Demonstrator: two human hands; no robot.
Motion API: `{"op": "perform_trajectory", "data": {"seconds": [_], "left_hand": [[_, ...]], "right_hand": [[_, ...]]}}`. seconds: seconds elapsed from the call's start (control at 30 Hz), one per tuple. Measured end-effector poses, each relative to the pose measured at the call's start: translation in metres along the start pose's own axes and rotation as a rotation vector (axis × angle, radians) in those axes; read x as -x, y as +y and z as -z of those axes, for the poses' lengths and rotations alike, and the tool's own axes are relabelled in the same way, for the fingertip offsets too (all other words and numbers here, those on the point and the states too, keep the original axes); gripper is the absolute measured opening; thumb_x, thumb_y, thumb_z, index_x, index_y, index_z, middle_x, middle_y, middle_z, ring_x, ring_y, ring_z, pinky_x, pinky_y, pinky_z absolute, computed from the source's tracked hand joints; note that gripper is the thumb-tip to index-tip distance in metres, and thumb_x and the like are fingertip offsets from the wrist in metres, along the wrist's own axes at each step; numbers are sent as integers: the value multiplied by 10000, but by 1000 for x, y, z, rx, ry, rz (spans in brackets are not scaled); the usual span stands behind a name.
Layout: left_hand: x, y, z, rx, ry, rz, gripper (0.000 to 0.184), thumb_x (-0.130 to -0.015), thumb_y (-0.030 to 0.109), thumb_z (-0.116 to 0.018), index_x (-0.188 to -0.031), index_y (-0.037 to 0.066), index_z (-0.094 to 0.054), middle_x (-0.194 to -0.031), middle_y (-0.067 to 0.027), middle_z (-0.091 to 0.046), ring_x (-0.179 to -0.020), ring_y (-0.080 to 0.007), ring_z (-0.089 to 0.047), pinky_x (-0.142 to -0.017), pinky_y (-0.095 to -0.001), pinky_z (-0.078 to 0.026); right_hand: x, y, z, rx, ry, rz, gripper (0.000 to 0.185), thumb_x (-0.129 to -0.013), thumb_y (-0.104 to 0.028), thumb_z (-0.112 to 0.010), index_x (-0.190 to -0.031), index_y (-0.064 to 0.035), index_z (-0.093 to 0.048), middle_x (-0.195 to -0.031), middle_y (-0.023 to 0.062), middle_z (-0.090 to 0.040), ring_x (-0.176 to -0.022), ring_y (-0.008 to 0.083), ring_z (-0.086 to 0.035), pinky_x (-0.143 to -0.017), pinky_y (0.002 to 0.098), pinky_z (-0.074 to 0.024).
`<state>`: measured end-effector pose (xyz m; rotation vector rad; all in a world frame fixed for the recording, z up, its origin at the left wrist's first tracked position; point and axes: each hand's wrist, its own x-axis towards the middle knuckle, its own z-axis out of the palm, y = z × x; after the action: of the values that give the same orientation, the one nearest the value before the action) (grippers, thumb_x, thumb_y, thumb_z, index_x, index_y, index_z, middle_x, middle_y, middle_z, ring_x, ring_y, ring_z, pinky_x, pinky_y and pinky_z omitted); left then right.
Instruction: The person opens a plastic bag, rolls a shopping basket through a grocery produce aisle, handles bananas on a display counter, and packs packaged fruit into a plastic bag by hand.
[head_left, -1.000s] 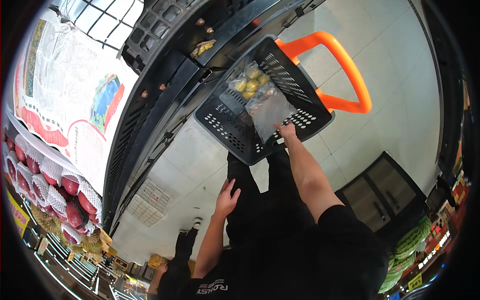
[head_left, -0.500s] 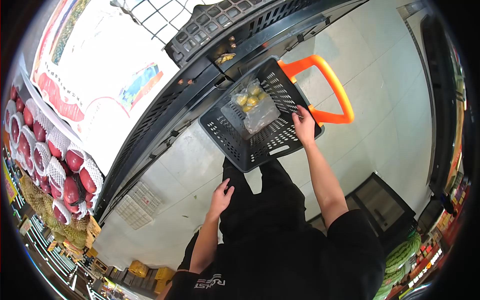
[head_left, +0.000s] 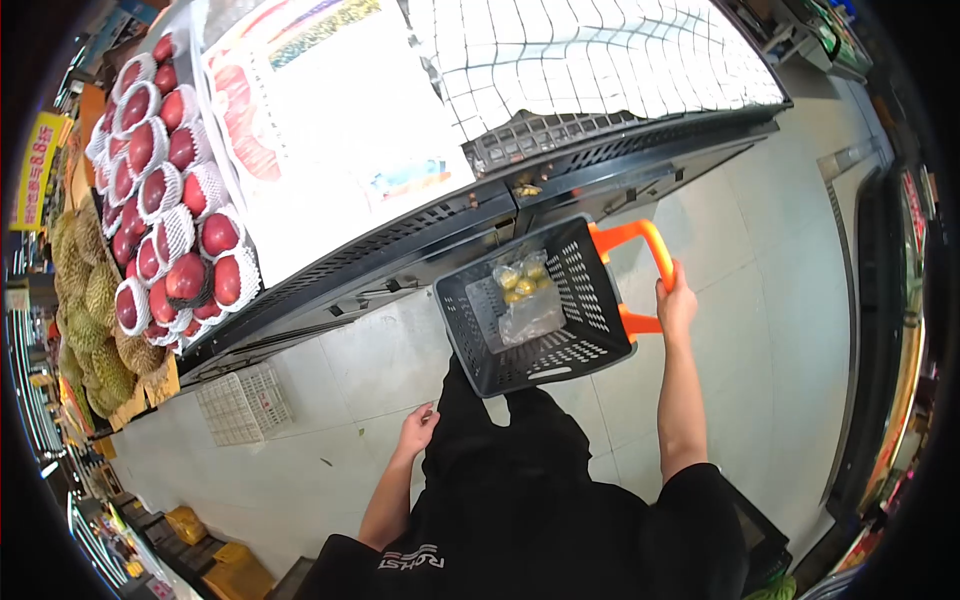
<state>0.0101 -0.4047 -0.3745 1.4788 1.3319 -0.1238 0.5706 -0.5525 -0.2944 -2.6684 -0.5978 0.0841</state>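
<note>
A dark grey shopping basket [head_left: 590,300] with holes in its walls stands in front of my legs. Inside lie a clear bag of yellow-green fruit [head_left: 523,280] and a clear plastic bag [head_left: 532,318]. My right hand [head_left: 677,298] has its fingers wrapped round the basket's orange handle [head_left: 645,238], at its outer bend. Lower left, beside my thigh, my left hand [head_left: 418,430] hangs with fingers loosely curled, apart from the basket, and whatever lies between them is too small to make out.
Red fruit in white foam nets [head_left: 155,190] fills the stand at the left, with durians [head_left: 90,300] beyond. A black display edge [head_left: 400,245] runs behind the basket. A white crate [head_left: 243,405] lies on the tiled floor [head_left: 350,370].
My right hand has gone from inside the basket to its rim, then to the orange handle, and closed on it. The view has turned, bringing more red fruit into sight.
</note>
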Motion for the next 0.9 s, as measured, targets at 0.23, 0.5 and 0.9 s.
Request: {"op": "perform_trajectory", "data": {"seconds": [0.23,0.5,0.9], "left_hand": [[20,2,-1,106,27,13,458,-923,242,-625,-1290,-24,-558,-1042,-185,-687,-885,-221,-687,-789,-315,-531],[34,12,-11,296,89,81,473,-934,220,-603,-1325,-33,-519,-1055,-174,-681,-838,-202,-688,-753,-304,-533],[20,2,14,296,170,10,502,-925,251,-626,-1305,-60,-523,-1010,-216,-678,-764,-222,-699,-719,-313,-541]], "right_hand": [[-16,30,-12,-53,-150,86,256,-815,-120,-628,-1053,-54,-563,-843,265,-653,-838,476,-618,-724,544,-499],[-8,27,-3,-20,-195,79,321,-790,-119,-637,-1085,-26,-551,-866,283,-650,-852,480,-621,-737,539,-513],[19,50,-15,-136,-142,109,257,-765,-58,-617,-992,16,-522,-824,309,-623,-851,520,-597,-701,541,-480]]}}
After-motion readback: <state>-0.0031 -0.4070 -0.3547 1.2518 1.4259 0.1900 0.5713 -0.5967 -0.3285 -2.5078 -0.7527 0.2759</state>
